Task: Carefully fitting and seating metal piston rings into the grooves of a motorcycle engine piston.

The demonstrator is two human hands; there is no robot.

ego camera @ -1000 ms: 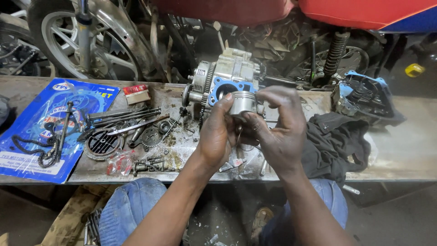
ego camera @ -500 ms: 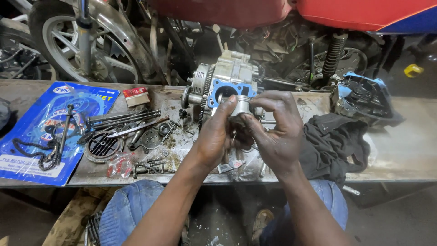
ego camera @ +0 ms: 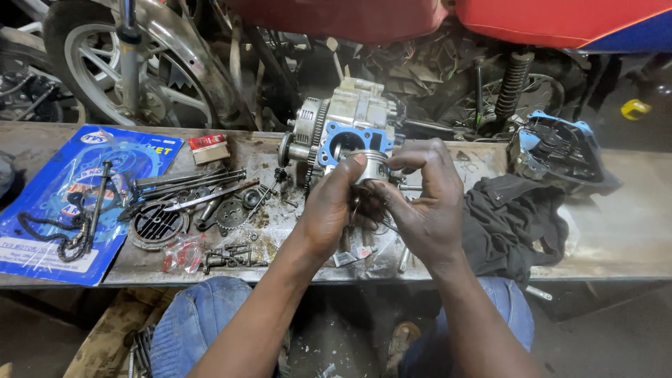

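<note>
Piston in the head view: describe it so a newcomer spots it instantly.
Start at the engine block with the blue gasket, mid-bench. Just in front of it, the left hand and right hand meet around the piston. It is the only short, shiny silver cylinder, held off the bench, unlike the dark greasy parts lying flat.

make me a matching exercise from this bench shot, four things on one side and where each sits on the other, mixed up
Things:
1. piston
2. black cloth
3. blue gasket packet
4. small red box

Places:
A. far left end of the bench
B. held between the left hand and right hand
C. near the bench's back edge, just right of the packet
D. crumpled on the bench, right of the hands

Pairs: 1-B, 2-D, 3-A, 4-C
</note>
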